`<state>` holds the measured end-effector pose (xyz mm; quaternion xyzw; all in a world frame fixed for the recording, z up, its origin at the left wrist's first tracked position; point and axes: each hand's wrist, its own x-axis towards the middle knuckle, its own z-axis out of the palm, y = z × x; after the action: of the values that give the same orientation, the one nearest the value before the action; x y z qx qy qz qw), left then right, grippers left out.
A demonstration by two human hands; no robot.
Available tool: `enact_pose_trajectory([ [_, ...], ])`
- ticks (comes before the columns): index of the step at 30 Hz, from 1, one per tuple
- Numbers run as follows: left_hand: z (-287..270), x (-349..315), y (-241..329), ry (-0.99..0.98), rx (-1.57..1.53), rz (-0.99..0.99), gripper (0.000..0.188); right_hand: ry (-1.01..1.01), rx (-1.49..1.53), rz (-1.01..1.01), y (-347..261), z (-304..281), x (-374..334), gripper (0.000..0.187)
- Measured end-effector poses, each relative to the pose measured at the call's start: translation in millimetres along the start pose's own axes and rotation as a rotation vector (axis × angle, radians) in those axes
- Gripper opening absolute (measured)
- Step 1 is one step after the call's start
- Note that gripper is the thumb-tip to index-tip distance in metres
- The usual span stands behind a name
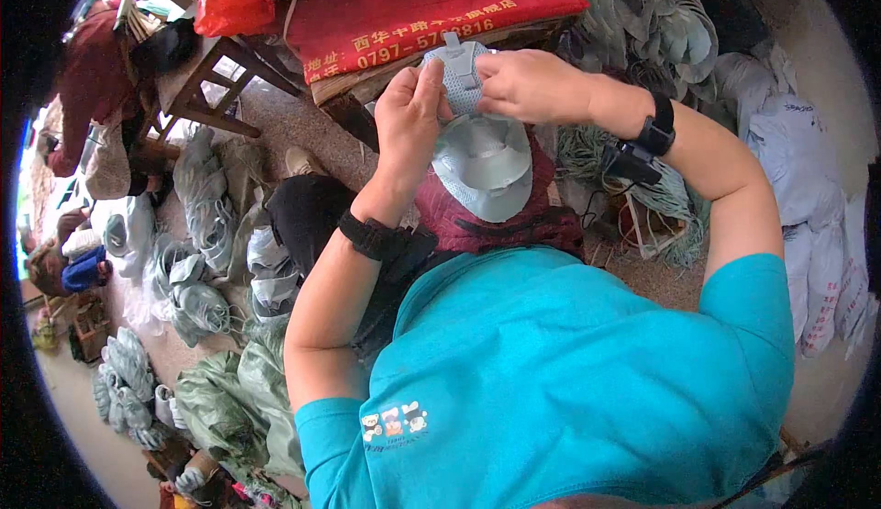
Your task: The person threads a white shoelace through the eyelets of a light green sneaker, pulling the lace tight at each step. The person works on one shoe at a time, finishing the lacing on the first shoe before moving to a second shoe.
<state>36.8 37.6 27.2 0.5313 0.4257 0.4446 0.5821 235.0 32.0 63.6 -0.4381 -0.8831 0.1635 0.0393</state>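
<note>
A pale blue-grey mesh shoe upper [500,201] lies over my lap, its opening facing up and its perforated tongue [462,82] stretched away from me. My left hand [408,110] is closed on the tongue's left edge, thumb on top and fingers curled under. From the other side my right hand [532,87] pinches the tongue's right edge; its fingertips are partly hidden, and whether they hold anything small I cannot make out. Beneath the upper is dark red cloth [450,206] across my lap. Black bands circle both my wrists.
Just beyond my hands stands a wooden bench [353,105] covered with a red printed bag [422,22]. Bundles of grey shoe uppers [642,22] hang at the far right, with pale cords [674,224] below. White sacks [798,160] line the right; more bundles [188,279] and a wooden stool [206,96] are left.
</note>
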Motion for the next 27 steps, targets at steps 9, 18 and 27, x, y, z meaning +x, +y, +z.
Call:
enact_pose_trajectory([
  [9, 4.6, 4.7, 2.1, -0.046, -0.074, -0.07, 0.032, 0.287, 0.615, 0.312, 4.9, 25.7, -6.3, 0.017],
  [18, 7.4, 8.9, 2.8, 0.06, -0.291, -0.008, 0.024, 0.392, 1.095, 0.27, -45.4, -30.7, 8.5, 0.013],
  [27, 10.5, 3.5, 3.0, 0.069, -0.089, 0.102, 0.021, 0.493, 0.482, 0.158, -31.5, 13.6, 16.4, 0.014],
])
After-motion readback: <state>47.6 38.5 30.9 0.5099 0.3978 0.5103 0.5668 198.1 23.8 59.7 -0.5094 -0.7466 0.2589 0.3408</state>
